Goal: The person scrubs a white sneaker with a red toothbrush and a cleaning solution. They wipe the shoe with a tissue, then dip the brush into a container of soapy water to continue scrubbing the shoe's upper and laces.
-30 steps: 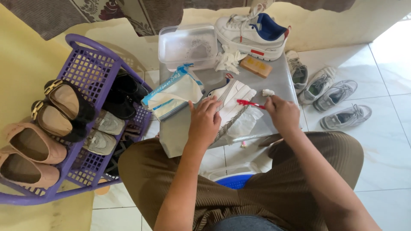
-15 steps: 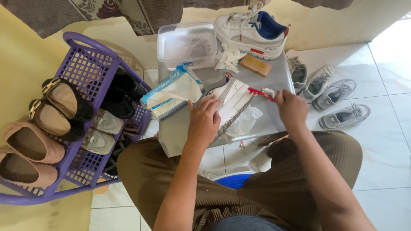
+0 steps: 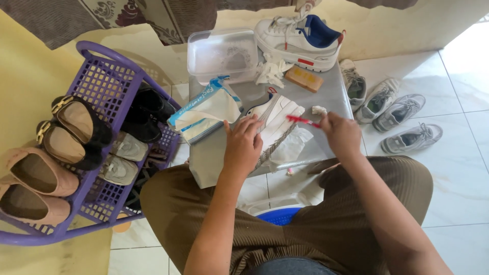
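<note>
Shoe (image 3: pixel 275 114) scrubbing in hand: left hand (image 3: pixel 243 145) steadies it, right hand (image 3: pixel 342 133) grips red toothbrush (image 3: pixel 303 120); next, bristles likely onto upper.

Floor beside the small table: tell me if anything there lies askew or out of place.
Four pale sneakers lie scattered at different angles on the tiles right of the grey table, not paired. Otherwise nothing looks spilled: the left hand rests on a white shoe and the right hand holds a red toothbrush.
</note>
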